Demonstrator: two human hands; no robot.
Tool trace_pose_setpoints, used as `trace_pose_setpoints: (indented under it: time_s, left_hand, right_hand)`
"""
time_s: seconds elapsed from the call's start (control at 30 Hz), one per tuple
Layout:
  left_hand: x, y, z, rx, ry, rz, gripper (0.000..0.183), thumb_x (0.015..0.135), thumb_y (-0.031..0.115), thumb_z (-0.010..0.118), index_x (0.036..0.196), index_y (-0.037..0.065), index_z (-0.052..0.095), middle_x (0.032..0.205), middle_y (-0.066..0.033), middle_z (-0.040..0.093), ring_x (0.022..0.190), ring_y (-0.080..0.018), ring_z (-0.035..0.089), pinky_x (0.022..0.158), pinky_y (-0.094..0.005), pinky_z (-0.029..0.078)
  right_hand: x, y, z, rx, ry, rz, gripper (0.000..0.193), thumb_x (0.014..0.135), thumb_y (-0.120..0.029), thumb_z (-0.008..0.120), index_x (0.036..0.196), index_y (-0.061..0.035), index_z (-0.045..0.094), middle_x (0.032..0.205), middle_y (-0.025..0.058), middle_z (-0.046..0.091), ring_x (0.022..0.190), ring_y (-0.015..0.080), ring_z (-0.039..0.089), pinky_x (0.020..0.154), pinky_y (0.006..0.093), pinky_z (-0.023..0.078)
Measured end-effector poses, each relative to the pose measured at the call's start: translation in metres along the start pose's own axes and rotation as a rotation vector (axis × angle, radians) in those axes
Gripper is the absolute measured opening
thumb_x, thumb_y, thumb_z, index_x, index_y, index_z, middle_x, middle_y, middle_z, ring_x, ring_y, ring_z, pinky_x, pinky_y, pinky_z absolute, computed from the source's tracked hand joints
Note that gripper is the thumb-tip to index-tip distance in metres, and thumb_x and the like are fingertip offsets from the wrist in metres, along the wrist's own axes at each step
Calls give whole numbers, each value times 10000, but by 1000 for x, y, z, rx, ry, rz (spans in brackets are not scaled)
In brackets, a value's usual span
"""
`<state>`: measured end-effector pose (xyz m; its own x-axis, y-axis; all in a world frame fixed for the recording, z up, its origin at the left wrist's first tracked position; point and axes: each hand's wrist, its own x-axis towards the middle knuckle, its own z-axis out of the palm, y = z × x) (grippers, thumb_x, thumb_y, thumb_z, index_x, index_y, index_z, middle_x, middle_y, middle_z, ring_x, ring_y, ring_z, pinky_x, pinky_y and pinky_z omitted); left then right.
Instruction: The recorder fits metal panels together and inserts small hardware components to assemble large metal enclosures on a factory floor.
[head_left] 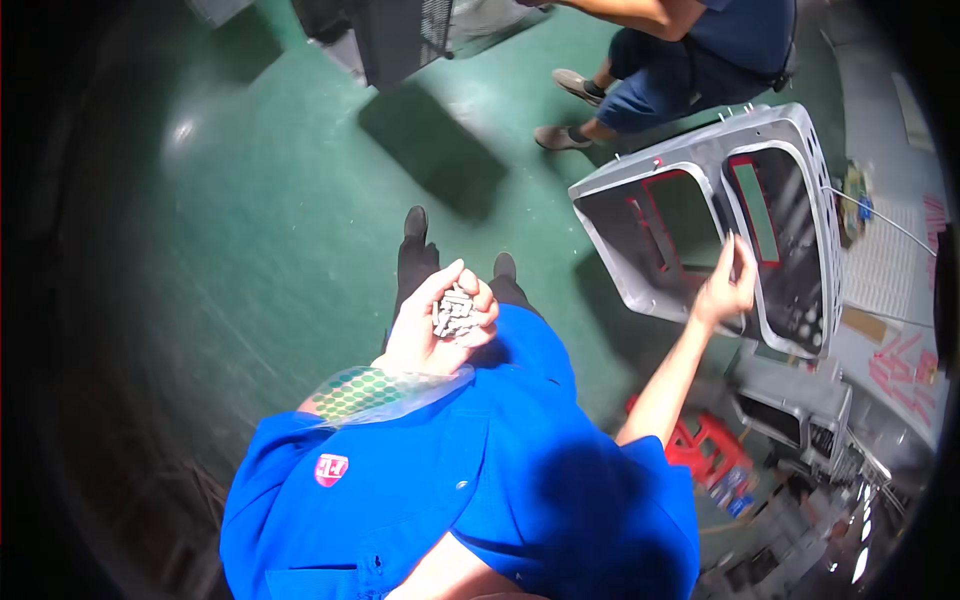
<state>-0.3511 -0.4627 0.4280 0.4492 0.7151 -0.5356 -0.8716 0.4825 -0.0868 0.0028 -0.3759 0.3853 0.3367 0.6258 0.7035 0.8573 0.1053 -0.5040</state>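
Note:
My left hand (pixel 432 322) is cupped in front of my body, its fingers curled around a heap of small whitish-grey cylindrical plugs (pixel 457 314). Over that wrist lies a clear plastic sheet with green dots (pixel 365 392). My right hand (pixel 727 287) reaches out to the right, thumb and fingers pinched together at the middle bar of a grey metal housing (pixel 715 160). Anything between those fingertips is too small to make out. The housing has two large openings, with red-edged cutouts inside them, and several thin pins stand on its far edge.
Beyond the housing a person in dark blue (pixel 660 80) sits or crouches. A dark grey cabinet-like unit (pixel 395 40) stands at the far side of the green floor (pixel 270 220). A red plastic stool (pixel 705 447) and another grey metal housing (pixel 790 405) are at the lower right.

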Motion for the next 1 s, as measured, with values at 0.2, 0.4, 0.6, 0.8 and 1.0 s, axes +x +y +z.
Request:
trace_pose_setpoints:
  time_s: [0.2,0.4,0.6,0.8,1.0]
  left_hand:
    - [-7,96,16,169,144,-124,296,956,280,447,774,58,517,694,-118,510,673,-218,492,468,-292,415]
    - [-4,131,9,158,213,-247,327,956,288,451,765,40,546,706,-131,540,655,-217,498,466,-287,411]
    - [0,133,10,181,167,-308,347,956,294,456,766,27,571,731,-125,565,661,-208,530,482,-280,421]
    - [3,116,9,167,84,-325,344,951,293,469,791,12,588,774,-119,599,684,-203,608,530,-284,520]
    - [5,92,15,163,157,-313,366,963,291,435,768,18,579,724,-135,569,656,-221,524,502,-285,424]
  right_hand:
    - [82,-69,45,-562,86,-551,125,706,-163,770,810,-150,702,814,-53,662,804,137,593,830,320,422]
    - [106,-46,59,-899,-12,-628,118,680,-277,766,739,-242,671,873,-130,632,943,111,558,1015,436,294]
    - [121,-48,64,-890,-68,-680,121,672,-253,766,722,-221,659,842,-98,635,943,117,579,1030,453,293]
    - [130,-47,57,-804,-197,-641,113,694,-230,744,731,-194,643,837,-96,640,878,114,588,984,388,365]
    - [141,-46,59,-848,-241,-719,116,687,-249,730,717,-176,645,809,-78,636,850,134,587,896,367,401]
